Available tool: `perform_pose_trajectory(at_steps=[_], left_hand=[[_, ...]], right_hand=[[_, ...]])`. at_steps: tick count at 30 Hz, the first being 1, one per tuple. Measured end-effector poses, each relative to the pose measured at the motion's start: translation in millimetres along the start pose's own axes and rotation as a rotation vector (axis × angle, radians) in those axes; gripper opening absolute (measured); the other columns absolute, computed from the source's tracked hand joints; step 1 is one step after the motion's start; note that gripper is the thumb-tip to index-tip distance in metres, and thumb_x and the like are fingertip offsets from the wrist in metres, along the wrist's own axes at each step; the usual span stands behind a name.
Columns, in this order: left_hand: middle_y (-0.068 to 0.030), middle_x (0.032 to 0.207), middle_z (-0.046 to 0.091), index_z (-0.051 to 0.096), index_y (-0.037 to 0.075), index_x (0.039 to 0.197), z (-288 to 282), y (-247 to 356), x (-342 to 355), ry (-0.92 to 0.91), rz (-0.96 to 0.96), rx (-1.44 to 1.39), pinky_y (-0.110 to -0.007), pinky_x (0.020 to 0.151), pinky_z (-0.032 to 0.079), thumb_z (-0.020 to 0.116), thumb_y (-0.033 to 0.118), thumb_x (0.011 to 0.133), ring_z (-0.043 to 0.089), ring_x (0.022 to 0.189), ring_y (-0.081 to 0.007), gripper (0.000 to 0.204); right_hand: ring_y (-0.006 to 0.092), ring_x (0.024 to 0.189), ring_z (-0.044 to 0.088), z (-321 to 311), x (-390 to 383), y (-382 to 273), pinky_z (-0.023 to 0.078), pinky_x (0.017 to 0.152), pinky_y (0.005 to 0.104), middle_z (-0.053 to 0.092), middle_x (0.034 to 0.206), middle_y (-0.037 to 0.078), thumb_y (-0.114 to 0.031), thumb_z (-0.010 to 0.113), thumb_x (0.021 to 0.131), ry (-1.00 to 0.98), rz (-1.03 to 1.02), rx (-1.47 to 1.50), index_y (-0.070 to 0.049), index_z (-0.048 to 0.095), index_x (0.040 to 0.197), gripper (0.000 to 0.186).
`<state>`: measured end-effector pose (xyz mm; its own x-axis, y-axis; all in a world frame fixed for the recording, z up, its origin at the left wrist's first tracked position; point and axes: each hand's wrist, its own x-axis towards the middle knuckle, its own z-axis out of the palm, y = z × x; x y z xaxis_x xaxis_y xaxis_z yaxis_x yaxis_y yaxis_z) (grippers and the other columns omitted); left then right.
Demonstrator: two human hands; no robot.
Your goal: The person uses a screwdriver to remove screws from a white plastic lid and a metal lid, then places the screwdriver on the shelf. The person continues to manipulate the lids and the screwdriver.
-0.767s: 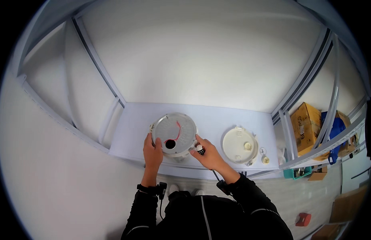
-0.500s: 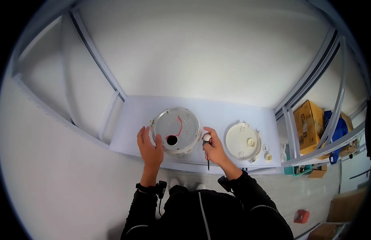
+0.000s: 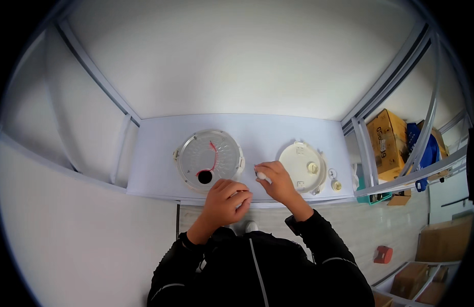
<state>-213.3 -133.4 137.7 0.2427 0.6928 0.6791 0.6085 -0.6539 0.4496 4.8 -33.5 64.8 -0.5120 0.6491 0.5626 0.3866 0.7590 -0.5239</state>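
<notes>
My left hand (image 3: pixel 227 202) is closed near the table's front edge, its fingers curled in front of a round lamp-like housing (image 3: pixel 224 158). What they hold, if anything, is hidden. Red wires (image 3: pixel 214 153) and a black disc (image 3: pixel 205 177) show on the housing's grey face. To the right of it, my right hand (image 3: pixel 279 181) grips a small white rounded piece (image 3: pixel 263 177) in its fingers. The black-and-red slim tool seen earlier in that hand cannot be made out. Beside that hand lies a round cream-white base (image 3: pixel 292 166) with a small yellowish fitting (image 3: pixel 312 168) on it.
Two small round parts, one whitish (image 3: pixel 332 174) and one yellow (image 3: pixel 336 185), lie at the right end of the white table (image 3: pixel 260 134). Metal frame posts rise at both sides. Cardboard boxes (image 3: pixel 384 143), a blue cloth-like item (image 3: pixel 421 148) and a green bin (image 3: pixel 372 198) stand to the right.
My left hand has left the housing's left side, come nearer my right hand and closed. The tool no longer shows in my right hand. The whole view has shifted somewhat.
</notes>
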Motion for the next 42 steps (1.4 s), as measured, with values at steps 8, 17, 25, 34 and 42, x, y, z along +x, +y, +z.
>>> perform_pose_trajectory(at_steps=[8,17,25,34,42], left_hand=[[0.0008,0.093,0.069,0.073,0.012,0.088,11.5,-4.5,10.7,0.086,0.017,0.093,-0.037,0.075,0.048,0.077,0.005,0.075,0.065,0.079,-0.021,0.015],[-0.0056,0.095,0.069,0.073,0.008,0.09,-4.3,-4.8,-1.5,0.159,-0.079,0.197,-0.039,0.076,0.049,0.077,0.002,0.078,0.064,0.084,-0.0274,0.014],[-0.0112,0.101,0.063,0.071,0.005,0.1,-29.2,-18.9,-26.0,0.469,-0.357,0.37,-0.035,0.073,0.048,0.077,0.002,0.085,0.061,0.085,-0.0256,0.016],[-0.0074,0.083,0.067,0.065,0.006,0.107,-61.0,-61.3,-43.2,0.361,-0.941,0.44,-0.04,0.065,0.051,0.08,0.023,0.091,0.064,0.069,-0.0264,0.027],[-0.0097,0.069,0.07,0.067,0.007,0.079,-78.0,-76.2,-32.5,0.061,-1.07,0.447,-0.047,0.064,0.054,0.07,0.042,0.097,0.07,0.067,-0.0365,0.04]], right_hand=[[0.0406,0.093,0.068,27.2,-47.4,19.0,0.058,0.074,0.0514,0.059,0.109,0.017,-0.009,0.074,0.082,-0.251,0.433,-0.208,-0.005,0.055,0.114,0.037],[0.042,0.074,0.072,67.1,-39.2,41.6,0.059,0.063,0.0537,0.066,0.1,0.021,-0.032,0.077,0.088,-0.306,0.551,-0.352,-0.006,0.052,0.119,0.047],[0.0402,0.083,0.074,43.8,4.9,6.2,0.059,0.069,0.0483,0.069,0.101,0.018,-0.039,0.076,0.093,-0.413,0.615,-0.403,-0.007,0.054,0.136,0.058],[0.033,0.072,0.068,28.9,56.6,-42.6,0.054,0.069,0.0454,0.07,0.088,0.012,-0.031,0.069,0.098,-0.047,0.554,0.23,-0.003,0.059,0.136,0.048],[0.0349,0.067,0.07,40.8,78.3,-61.4,0.055,0.064,0.046,0.069,0.071,0.012,-0.027,0.073,0.093,-0.043,0.599,0.071,0.002,0.066,0.134,0.051]])
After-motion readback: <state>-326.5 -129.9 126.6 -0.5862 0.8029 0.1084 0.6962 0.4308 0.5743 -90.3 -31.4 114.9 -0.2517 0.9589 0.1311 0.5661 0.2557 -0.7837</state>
